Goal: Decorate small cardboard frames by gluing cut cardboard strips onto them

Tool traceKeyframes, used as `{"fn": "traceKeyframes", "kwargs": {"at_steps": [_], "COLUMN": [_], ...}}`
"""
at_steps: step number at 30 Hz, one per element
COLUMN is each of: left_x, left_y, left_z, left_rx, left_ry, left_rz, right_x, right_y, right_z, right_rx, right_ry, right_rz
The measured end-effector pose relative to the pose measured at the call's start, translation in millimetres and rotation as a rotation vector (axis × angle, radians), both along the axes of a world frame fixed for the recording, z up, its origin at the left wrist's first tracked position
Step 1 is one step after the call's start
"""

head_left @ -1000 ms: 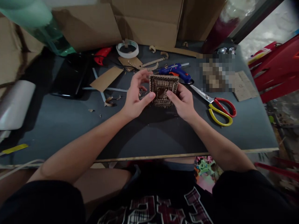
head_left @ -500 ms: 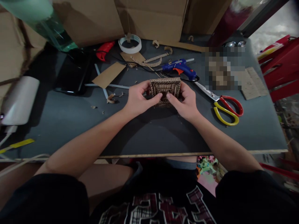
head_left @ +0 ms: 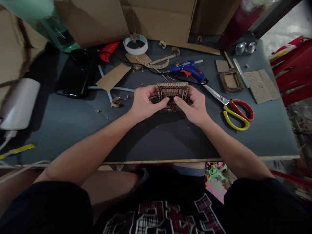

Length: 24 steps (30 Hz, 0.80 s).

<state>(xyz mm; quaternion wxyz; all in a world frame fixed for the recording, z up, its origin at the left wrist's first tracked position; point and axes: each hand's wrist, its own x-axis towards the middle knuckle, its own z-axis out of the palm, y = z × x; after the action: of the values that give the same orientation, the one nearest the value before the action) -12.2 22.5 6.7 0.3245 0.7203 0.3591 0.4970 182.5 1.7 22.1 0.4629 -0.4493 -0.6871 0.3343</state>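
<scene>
Between my two hands is a small square cardboard frame (head_left: 173, 86) built of stacked corrugated strips, tilted so its stepped inside faces me. My left hand (head_left: 145, 101) grips its left side, and my right hand (head_left: 194, 105) grips its right side. Both thumbs press on the inner part near the middle, while the other fingers go behind it, partly hidden. Just beyond lies a blue glue gun (head_left: 188, 70) with an orange trigger. Scissors (head_left: 235, 110) with one red and one yellow handle rest to the right of my right hand.
A smaller cardboard frame (head_left: 231, 81), ribbed cardboard (head_left: 262, 85) and glasses (head_left: 245, 48) lie at the right. Behind are a tape roll (head_left: 136, 48) and curled corrugated strips (head_left: 156, 65). Leftward sit a brown card (head_left: 114, 77), a black phone-like object (head_left: 75, 74) and a white power bank (head_left: 21, 104).
Both hands keep the same grip on the cardboard frame, which has hardly moved. The blurred patch at the right now shows the smaller frame and strips clearly.
</scene>
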Motion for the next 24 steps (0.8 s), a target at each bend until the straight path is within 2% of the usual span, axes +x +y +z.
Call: {"fn": "traceKeyframes", "kwargs": {"at_steps": [8,14,17,24], "left_x": [2,1,2,1], "left_y": [-1,4,5,11], "left_z": [0.9,-2.9,-5.5,-12.2], "left_rx": [-0.156,-0.359,-0.449,-0.439], "left_ry": [-0.088,-0.202,-0.307,-0.311], "left_rz": [-0.019,-0.147,-0.17,-0.147], "right_x": [-1,-4,-4,1], "right_y": [0,3,4,10], "right_z": [-0.2,-1.0,1.0,-1.4], "right_rx": [-0.044,-0.213,-0.289,-0.343], "right_ry": [0.054,0.266,0.337,0.423], "right_rz": [0.006,0.002,0.018,0.037]}}
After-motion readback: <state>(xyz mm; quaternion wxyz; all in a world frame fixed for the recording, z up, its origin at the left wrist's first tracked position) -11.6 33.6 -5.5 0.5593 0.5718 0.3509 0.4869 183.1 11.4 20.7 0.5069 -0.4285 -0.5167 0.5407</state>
